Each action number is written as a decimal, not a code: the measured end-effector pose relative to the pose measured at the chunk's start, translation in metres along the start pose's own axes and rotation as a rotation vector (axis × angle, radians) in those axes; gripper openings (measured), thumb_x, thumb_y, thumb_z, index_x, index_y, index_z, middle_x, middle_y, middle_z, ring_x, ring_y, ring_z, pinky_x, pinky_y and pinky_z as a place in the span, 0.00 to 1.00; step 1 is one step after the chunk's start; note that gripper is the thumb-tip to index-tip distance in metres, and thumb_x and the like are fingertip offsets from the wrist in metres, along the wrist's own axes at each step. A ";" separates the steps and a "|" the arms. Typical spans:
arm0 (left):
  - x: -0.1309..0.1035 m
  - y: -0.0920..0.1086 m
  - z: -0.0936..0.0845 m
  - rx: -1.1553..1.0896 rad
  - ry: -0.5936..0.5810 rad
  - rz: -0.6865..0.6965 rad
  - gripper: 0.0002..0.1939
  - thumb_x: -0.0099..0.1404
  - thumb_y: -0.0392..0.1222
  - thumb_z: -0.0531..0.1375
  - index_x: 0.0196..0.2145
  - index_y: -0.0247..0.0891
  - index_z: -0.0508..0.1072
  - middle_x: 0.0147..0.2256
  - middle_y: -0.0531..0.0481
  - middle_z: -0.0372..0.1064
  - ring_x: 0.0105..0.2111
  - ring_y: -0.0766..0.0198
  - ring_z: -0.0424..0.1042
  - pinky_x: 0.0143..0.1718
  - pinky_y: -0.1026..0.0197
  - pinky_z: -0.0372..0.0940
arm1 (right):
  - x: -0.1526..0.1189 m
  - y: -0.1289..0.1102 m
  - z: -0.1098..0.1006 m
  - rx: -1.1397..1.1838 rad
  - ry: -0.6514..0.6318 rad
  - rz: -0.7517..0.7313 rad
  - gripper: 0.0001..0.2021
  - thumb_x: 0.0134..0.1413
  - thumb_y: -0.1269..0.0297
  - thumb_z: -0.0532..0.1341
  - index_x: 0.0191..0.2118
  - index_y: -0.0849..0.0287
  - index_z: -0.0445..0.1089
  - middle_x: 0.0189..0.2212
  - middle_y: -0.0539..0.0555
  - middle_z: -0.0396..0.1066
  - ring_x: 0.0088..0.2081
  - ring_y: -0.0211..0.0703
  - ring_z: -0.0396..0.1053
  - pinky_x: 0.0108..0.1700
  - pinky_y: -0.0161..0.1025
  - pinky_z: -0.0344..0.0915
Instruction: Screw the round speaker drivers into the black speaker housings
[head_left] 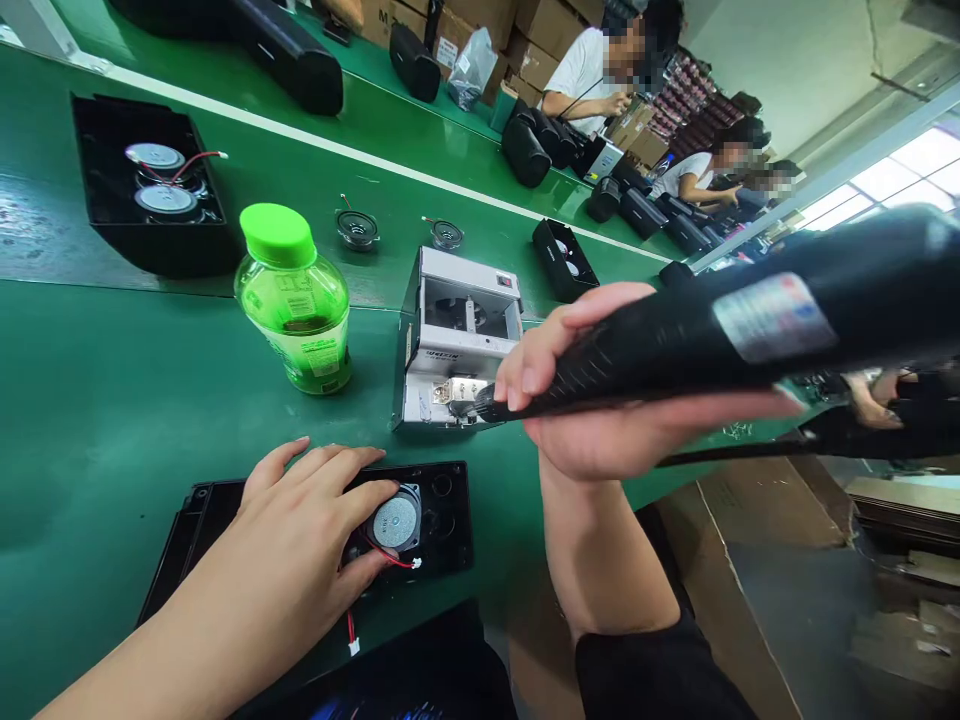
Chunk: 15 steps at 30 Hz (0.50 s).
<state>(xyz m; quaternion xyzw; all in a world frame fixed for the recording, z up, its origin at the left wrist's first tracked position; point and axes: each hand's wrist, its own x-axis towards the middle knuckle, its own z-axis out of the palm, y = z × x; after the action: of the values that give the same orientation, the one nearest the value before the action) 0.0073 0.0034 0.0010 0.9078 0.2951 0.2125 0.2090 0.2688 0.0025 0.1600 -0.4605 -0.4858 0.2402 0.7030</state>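
A black electric screwdriver (660, 340) is in my right hand (592, 400), its tip pointing left at the front of a grey screw feeder (461, 345). Whether the tip touches a screw is too small to tell. My left hand (322, 520) rests over a black speaker housing (450, 530), fingers spread, with the index finger and thumb at the edge of a round speaker (397, 520) seated in it. Red wires with a white connector (417, 564) lie beside the thumb. The middle of the housing is hidden under my left hand.
A green-capped bottle (296, 300) stands left of the feeder. Behind are two loose speakers (358, 230) (448, 234) and an open housing (150, 190) with two speakers. Another housing (564, 260) lies beyond the feeder. A cardboard box (750, 560) is at right. People sit across the line.
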 end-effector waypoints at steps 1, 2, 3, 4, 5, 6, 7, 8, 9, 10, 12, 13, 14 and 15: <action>0.000 0.000 0.000 0.003 0.003 0.004 0.21 0.68 0.41 0.74 0.58 0.56 0.89 0.66 0.41 0.91 0.63 0.29 0.90 0.76 0.12 0.69 | 0.003 0.003 0.002 0.008 -0.004 0.024 0.40 0.62 0.09 0.69 0.32 0.45 0.77 0.18 0.42 0.72 0.16 0.39 0.69 0.20 0.41 0.69; 0.000 0.001 -0.001 0.006 0.008 0.009 0.22 0.68 0.41 0.74 0.58 0.55 0.89 0.66 0.41 0.91 0.63 0.29 0.90 0.75 0.12 0.70 | 0.005 0.006 0.003 0.021 -0.006 0.039 0.40 0.62 0.09 0.70 0.32 0.45 0.78 0.18 0.42 0.73 0.16 0.39 0.69 0.20 0.41 0.68; 0.001 0.001 -0.001 0.008 0.011 0.015 0.22 0.68 0.41 0.74 0.58 0.55 0.90 0.66 0.41 0.91 0.63 0.28 0.90 0.74 0.11 0.70 | 0.007 0.008 0.003 0.038 -0.003 0.043 0.40 0.62 0.08 0.71 0.34 0.45 0.80 0.18 0.43 0.74 0.16 0.40 0.69 0.20 0.42 0.68; 0.000 0.002 -0.002 0.009 0.013 0.021 0.21 0.68 0.41 0.74 0.58 0.54 0.90 0.67 0.41 0.90 0.63 0.28 0.90 0.74 0.11 0.71 | 0.008 0.010 0.002 0.056 0.005 0.043 0.41 0.61 0.07 0.71 0.35 0.45 0.82 0.19 0.44 0.74 0.17 0.42 0.69 0.19 0.43 0.68; 0.000 0.002 -0.002 0.010 0.016 0.022 0.21 0.68 0.40 0.74 0.58 0.54 0.90 0.67 0.41 0.90 0.62 0.28 0.90 0.74 0.11 0.71 | 0.009 0.011 0.002 0.074 0.014 0.042 0.42 0.61 0.06 0.71 0.37 0.46 0.84 0.19 0.45 0.74 0.17 0.43 0.69 0.19 0.44 0.67; 0.000 0.002 -0.002 0.010 0.019 0.023 0.21 0.68 0.40 0.74 0.57 0.54 0.90 0.67 0.41 0.90 0.62 0.27 0.90 0.74 0.11 0.71 | 0.009 0.012 0.001 0.088 0.023 0.041 0.43 0.60 0.05 0.70 0.38 0.46 0.85 0.20 0.45 0.74 0.17 0.44 0.69 0.19 0.44 0.67; 0.000 0.003 -0.003 0.011 0.020 0.022 0.21 0.68 0.41 0.74 0.57 0.54 0.90 0.66 0.41 0.90 0.62 0.27 0.90 0.74 0.11 0.71 | 0.010 0.013 0.000 0.101 0.029 0.044 0.44 0.59 0.05 0.69 0.39 0.47 0.86 0.20 0.45 0.74 0.17 0.44 0.68 0.19 0.44 0.66; -0.001 0.003 -0.003 0.013 0.019 0.020 0.20 0.68 0.41 0.75 0.57 0.54 0.90 0.66 0.41 0.90 0.62 0.27 0.90 0.74 0.12 0.71 | 0.010 0.014 -0.001 0.112 0.037 0.049 0.45 0.58 0.04 0.70 0.39 0.47 0.86 0.20 0.45 0.74 0.17 0.44 0.68 0.19 0.44 0.65; -0.001 0.003 -0.003 0.016 0.019 0.019 0.20 0.68 0.41 0.75 0.56 0.54 0.90 0.66 0.41 0.90 0.62 0.27 0.90 0.74 0.12 0.71 | 0.010 0.015 -0.002 0.120 0.042 0.055 0.45 0.55 0.03 0.71 0.39 0.47 0.86 0.20 0.45 0.74 0.17 0.44 0.68 0.19 0.44 0.64; -0.001 0.003 -0.003 0.018 0.015 0.019 0.19 0.69 0.42 0.75 0.57 0.54 0.90 0.66 0.41 0.90 0.62 0.27 0.90 0.74 0.12 0.71 | 0.010 0.016 -0.002 0.125 0.048 0.058 0.46 0.53 0.03 0.71 0.38 0.47 0.86 0.20 0.45 0.74 0.17 0.43 0.68 0.19 0.44 0.64; 0.000 0.003 -0.004 0.020 0.012 0.024 0.19 0.70 0.42 0.75 0.57 0.53 0.90 0.66 0.41 0.90 0.62 0.27 0.90 0.73 0.11 0.72 | 0.011 0.017 -0.002 0.123 0.052 0.058 0.46 0.52 0.02 0.70 0.39 0.47 0.86 0.20 0.45 0.74 0.17 0.43 0.68 0.20 0.43 0.63; 0.001 0.003 -0.005 0.019 0.010 0.025 0.18 0.70 0.42 0.75 0.57 0.53 0.90 0.66 0.41 0.90 0.62 0.27 0.90 0.73 0.11 0.72 | 0.011 0.017 -0.002 0.117 0.048 0.060 0.46 0.53 0.02 0.70 0.39 0.47 0.85 0.20 0.45 0.74 0.17 0.43 0.68 0.20 0.43 0.63; 0.001 0.003 -0.006 0.016 0.009 0.025 0.19 0.70 0.42 0.75 0.57 0.54 0.90 0.67 0.41 0.90 0.63 0.27 0.90 0.73 0.11 0.71 | 0.011 0.017 -0.002 0.109 0.045 0.061 0.46 0.55 0.02 0.69 0.39 0.47 0.85 0.20 0.45 0.74 0.17 0.43 0.68 0.20 0.43 0.64; 0.002 0.003 -0.006 0.013 0.004 0.023 0.19 0.70 0.42 0.76 0.57 0.54 0.90 0.67 0.41 0.90 0.63 0.27 0.90 0.74 0.11 0.71 | 0.010 0.016 -0.001 0.105 0.044 0.062 0.46 0.56 0.02 0.69 0.39 0.47 0.85 0.20 0.44 0.74 0.17 0.43 0.68 0.20 0.43 0.64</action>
<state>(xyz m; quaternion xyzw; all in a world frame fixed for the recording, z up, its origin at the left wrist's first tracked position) 0.0066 0.0043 0.0081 0.9120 0.2863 0.2149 0.2002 0.2757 0.0169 0.1501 -0.4431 -0.4423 0.2768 0.7289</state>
